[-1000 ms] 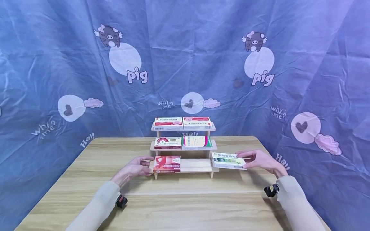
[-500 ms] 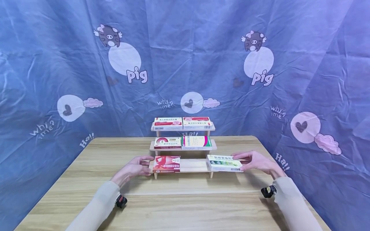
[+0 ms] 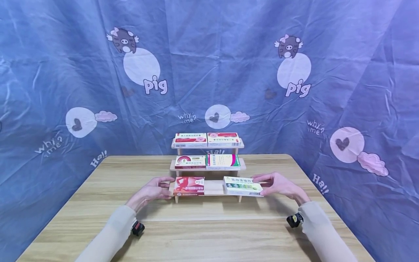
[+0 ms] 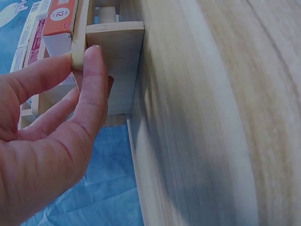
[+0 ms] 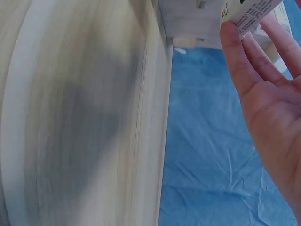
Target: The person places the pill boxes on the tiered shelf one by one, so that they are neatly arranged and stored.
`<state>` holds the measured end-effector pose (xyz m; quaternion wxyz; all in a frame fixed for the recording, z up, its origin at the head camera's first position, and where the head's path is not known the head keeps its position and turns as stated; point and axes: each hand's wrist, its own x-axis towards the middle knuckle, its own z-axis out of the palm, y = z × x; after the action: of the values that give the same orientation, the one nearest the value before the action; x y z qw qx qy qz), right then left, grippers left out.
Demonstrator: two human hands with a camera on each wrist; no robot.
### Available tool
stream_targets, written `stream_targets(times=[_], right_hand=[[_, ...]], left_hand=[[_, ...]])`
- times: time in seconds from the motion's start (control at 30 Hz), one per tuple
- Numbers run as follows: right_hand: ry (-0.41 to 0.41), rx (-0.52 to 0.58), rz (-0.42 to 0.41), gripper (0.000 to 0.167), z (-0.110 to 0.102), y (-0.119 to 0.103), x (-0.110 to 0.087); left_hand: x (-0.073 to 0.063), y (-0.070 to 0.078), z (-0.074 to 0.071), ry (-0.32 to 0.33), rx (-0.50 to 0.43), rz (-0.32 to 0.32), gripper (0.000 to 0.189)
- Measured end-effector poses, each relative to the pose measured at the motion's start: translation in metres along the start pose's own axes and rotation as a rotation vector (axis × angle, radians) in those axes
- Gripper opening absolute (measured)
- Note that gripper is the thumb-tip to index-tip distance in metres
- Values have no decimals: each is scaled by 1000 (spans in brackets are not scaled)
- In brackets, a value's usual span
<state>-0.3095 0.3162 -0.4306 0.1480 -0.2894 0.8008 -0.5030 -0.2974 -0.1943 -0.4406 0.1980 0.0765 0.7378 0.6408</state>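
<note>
A three-tier wooden display rack (image 3: 214,187) stands on the table. My left hand (image 3: 152,190) grips the left end of its lowest tier; in the left wrist view the thumb and a finger pinch the board (image 4: 81,35) from both sides. Beside that hand lies a red medicine box (image 3: 190,186) on the same tier. My right hand (image 3: 279,186) pinches a white-and-green medicine box (image 3: 243,186) by its right end, over the right part of the lowest tier. The box overhangs that tier's right end, and its printed end (image 5: 249,16) shows between the fingers in the right wrist view.
On the middle tier sit a white-and-maroon box (image 3: 190,162) and a white box (image 3: 222,162) with green and magenta edges. Two red-and-white boxes, left (image 3: 190,140) and right (image 3: 223,139), fill the top tier. A blue printed curtain (image 3: 209,72) hangs behind the table (image 3: 209,236).
My right hand has moved left with the white-and-green box, from beyond the rack's right end to over the lowest tier. The left hand keeps its grip on the rack.
</note>
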Motion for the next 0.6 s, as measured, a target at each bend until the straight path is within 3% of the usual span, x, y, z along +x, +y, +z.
stream_targets(times=[0.6], right_hand=[[23,-25,-33,59,16,-11,14]], left_hand=[[-1,1,1,-4,18,-2,70]])
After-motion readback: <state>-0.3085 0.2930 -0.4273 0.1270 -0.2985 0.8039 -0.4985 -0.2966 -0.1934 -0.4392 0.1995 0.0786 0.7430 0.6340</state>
